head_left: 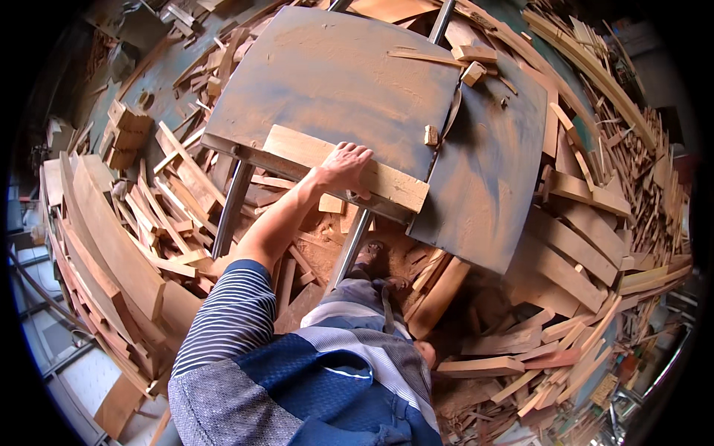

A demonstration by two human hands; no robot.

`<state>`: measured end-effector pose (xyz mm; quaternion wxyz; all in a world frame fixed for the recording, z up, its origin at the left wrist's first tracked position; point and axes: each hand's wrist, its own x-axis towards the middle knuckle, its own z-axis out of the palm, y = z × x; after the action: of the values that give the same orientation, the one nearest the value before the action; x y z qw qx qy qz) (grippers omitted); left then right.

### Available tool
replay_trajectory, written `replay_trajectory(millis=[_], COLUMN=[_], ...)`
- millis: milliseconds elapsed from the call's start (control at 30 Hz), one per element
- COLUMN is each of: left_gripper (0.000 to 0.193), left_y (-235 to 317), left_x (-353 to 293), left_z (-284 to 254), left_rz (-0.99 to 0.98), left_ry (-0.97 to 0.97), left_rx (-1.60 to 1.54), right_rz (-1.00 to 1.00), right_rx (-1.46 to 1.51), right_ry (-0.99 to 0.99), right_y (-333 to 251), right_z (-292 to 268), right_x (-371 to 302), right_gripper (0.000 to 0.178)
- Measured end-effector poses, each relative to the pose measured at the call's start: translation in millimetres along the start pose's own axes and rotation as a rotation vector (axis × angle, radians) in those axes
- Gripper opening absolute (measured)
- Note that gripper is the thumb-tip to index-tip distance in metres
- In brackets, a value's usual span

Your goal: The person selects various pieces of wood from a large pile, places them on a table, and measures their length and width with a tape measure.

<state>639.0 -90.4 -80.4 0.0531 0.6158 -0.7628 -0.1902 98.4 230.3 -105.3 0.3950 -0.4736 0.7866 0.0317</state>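
My left hand (345,171) grips a thick, pale wooden board (297,148) along the near edge of a metal machine table (342,67). Its fingers lie over the top face and the thumb comes down on the near side. The board reaches to the table's near right corner, beside the gap that splits the tabletop. Low at my right side, a small patch of my right hand (425,352) shows past my clothing; its fingers are hidden. A small wood block (431,134) rests on the table near the gap.
Offcuts (474,53) and a thin strip (424,56) lie at the table's far side, amid sawdust. Curved planks (111,230) are stacked at left, more boards (573,260) at right. Metal legs (349,249) stand near my feet; a timber piece (440,297) leans below the table.
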Motion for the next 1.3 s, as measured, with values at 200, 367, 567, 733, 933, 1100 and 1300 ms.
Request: replay_trajectory(millis=[200,367,567,733,933,1100,1300], left_gripper=[0.107,0.088,0.08,0.061,0.05,0.064,0.072], left_y=[-24,-13,-3,20,94,211,390], left_x=[18,13,11,17,-4,1,5], left_z=[-14,-19,-15,-41,-49,-43,13], left_rz=[-0.092,-0.066,-0.038,-0.054,-0.014,-0.032,0.197], left_ry=[-0.22,-0.18,-0.07,-0.141,0.119,-0.086,-0.351], left_rx=[0.067,0.043,0.073,0.078,-0.01,-0.562,-1.107], right_rz=[0.041,0.069,0.174,0.17,-0.01,-0.033,-0.31], right_rx=[-0.11,-0.113,-0.03,0.555,0.909,1.123,1.253], right_ry=[-0.046,-0.046,0.135,-0.129,-0.113,-0.139,-0.017], right_y=[46,47,22,7,-4,-71,-91], right_z=[39,44,46,36,55,1,-99], right_x=[-30,-23,-16,-9,-3,4,-8], right_gripper=[0.035,0.036,0.042,0.04,0.036,0.045,0.058])
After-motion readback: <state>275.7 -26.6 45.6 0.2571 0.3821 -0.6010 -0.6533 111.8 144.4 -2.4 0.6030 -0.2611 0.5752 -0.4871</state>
